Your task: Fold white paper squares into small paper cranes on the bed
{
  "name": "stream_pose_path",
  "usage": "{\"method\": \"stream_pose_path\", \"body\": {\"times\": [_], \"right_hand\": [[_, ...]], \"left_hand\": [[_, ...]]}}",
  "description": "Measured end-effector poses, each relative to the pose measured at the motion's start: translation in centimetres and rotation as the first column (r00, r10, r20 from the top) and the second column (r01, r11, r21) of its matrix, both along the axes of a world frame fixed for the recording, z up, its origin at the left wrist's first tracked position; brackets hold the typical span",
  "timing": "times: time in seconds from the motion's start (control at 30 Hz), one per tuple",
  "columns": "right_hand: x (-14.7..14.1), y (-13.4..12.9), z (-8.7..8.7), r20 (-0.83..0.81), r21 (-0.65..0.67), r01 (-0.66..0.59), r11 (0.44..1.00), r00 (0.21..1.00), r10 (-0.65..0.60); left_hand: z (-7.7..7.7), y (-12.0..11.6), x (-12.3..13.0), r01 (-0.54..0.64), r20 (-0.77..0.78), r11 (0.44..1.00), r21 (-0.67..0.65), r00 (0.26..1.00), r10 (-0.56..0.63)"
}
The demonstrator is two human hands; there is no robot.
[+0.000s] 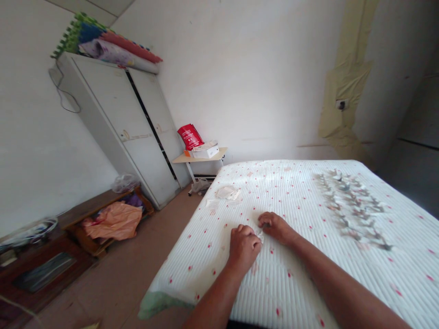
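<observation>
Past curled left hand [244,244] and half-curled right hand [276,226], hold unclear: flat whitish packets [228,193]. Right of both: rows of blurred grey-white pieces [356,211]. Between hands: small crumpled white scrap [260,236].

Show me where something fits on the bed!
There's bare cover between the right hand and the rows of small things, and between the left hand and the bed's left edge. Crowded spots: those rows, and between the hands.

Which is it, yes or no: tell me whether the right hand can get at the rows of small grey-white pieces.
Probably yes, reaching rightward: only quilted cover shows between the right hand and those rows of small pieces.
</observation>
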State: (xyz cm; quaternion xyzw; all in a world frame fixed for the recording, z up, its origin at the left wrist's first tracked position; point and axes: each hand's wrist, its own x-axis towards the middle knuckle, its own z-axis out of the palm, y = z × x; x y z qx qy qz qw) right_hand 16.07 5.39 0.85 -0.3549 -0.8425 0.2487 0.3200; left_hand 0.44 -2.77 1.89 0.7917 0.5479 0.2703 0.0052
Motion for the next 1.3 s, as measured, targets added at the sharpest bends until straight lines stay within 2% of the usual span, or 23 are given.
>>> {"method": "stream_pose_path", "body": {"times": [0.2,0.37,0.5,0.9,1.1,1.3], "right_hand": [[0.1,0.4,-0.8,-0.115,-0.172,0.046,0.984,0.991,-0.067],[-1.0,-0.2,-0.8,0.070,-0.052,0.152,0.987,0.986,-0.148],[-1.5,-0.3,-0.7,0.151,-0.006,0.174,0.985,0.974,-0.171],[-0.5,0.2,0.2,0.128,-0.035,0.218,0.975,0.969,-0.212],[-0.1,0.4,-0.1,0.014,-0.195,0.249,0.949,0.968,-0.251],[-0.9,-0.4,-0.4,0.103,-0.031,0.172,0.985,0.980,-0.168]], "left_hand": [[-0.2,-0.1,0.0,0.002,-0.023,1.000,0.005,1.000,-0.001],[-0.3,-0.1,0.0,-0.012,-0.027,1.000,-0.001,1.000,0.012],[-0.2,0.0,0.0,-0.021,-0.033,1.000,-0.001,0.999,0.021],[-0.3,0.0,-0.1,-0.024,-0.004,1.000,-0.017,1.000,0.023],[-0.3,-0.1,-0.1,-0.025,-0.005,1.000,-0.014,1.000,0.025],[-0.3,0.0,-0.1,-0.028,-0.001,0.999,-0.018,1.000,0.028]]}}
